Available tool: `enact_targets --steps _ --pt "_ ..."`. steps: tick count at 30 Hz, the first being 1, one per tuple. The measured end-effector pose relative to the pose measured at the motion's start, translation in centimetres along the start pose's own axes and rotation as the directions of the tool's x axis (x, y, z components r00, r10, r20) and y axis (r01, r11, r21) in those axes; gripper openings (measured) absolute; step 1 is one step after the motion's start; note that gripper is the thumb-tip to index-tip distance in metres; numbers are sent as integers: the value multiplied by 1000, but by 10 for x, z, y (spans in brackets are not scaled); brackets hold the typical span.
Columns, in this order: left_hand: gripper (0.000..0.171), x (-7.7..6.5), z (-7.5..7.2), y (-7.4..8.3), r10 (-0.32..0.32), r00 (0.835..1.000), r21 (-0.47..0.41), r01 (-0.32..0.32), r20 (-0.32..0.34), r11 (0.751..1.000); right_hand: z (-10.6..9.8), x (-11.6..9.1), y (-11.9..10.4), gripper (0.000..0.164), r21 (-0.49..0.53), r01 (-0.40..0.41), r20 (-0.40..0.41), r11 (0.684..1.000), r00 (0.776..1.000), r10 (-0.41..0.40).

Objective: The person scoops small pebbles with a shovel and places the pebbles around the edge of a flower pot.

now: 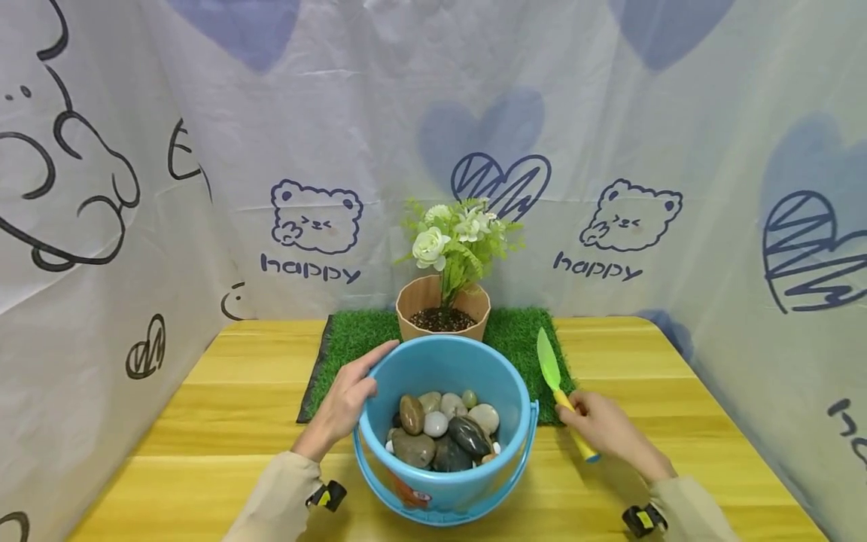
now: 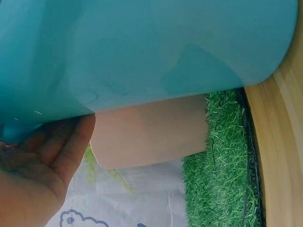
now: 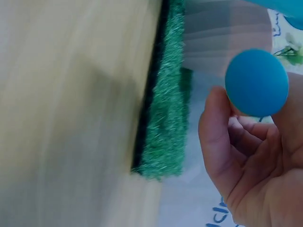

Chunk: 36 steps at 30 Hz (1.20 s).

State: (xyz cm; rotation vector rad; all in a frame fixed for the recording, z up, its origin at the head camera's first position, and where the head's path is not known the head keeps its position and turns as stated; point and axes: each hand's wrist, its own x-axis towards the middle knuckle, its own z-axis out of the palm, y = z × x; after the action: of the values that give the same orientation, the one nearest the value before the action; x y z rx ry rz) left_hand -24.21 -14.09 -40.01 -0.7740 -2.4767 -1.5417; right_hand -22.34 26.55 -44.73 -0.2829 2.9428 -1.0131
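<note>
A light-blue bucket (image 1: 433, 500) stands at the front middle of the table, with several smooth stones (image 1: 435, 424) inside and its handle (image 1: 523, 463) hanging down. My left hand (image 1: 345, 395) holds the bucket at its left rim, its fingers along the outer wall; the left wrist view shows those fingertips (image 2: 84, 130) against the blue plastic. To the right of the bucket, my right hand (image 1: 606, 430) grips a small garden trowel (image 1: 549, 361) by its yellow handle. Its green blade points away from me, and the blue handle end (image 3: 256, 82) faces the right wrist camera.
Behind the bucket, a tan flowerpot (image 1: 410, 320) holds dark soil and white flowers (image 1: 440, 241) with green leaves. Under it lies an artificial grass mat (image 1: 355, 342) on the wooden table (image 1: 223, 421). A printed white cloth (image 1: 406, 90) hangs at the back and both sides.
</note>
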Motion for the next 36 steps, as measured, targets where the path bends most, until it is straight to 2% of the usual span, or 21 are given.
enact_targets --steps 3,8,11,15,20,26,31,34,36 --pt "73 1 0 0 -10 1000 -8 10 19 1000 -6 -2 -6 28 25 34 -35 999 999 -33" --pt "73 0 1 -1 -27 999 -18 28 45 999 -14 -5 -18 33 115 54 -30 992 998 -51" --pt "73 -1 0 -1 -26 999 -14 26 47 1000 -18 -6 -28 30 132 113 -56 985 993 -106" --pt "72 -1 -3 0 -19 998 -4 19 56 1000 -24 -5 -44 21 77 215 -121 974 971 -205" --pt "70 0 -6 0 -9 995 -26 12 95 1000 -29 -7 -63 20 13 268 -149 963 953 -263" --pt "72 1 -9 -6 -30 983 -96 48 181 994 -33 -7 -78 22 -16 295 -157 955 943 -294" --pt "75 2 -12 -10 -49 966 -185 98 253 978 -35 -6 -87 26 -17 278 -139 961 951 -277" --pt "76 2 -12 -11 -38 967 -203 91 253 975 -37 -7 -93 25 -22 284 -134 959 949 -284" --pt "76 2 -13 -12 -21 970 -207 73 240 976 -38 -9 -98 23 -27 313 -128 949 941 -314"
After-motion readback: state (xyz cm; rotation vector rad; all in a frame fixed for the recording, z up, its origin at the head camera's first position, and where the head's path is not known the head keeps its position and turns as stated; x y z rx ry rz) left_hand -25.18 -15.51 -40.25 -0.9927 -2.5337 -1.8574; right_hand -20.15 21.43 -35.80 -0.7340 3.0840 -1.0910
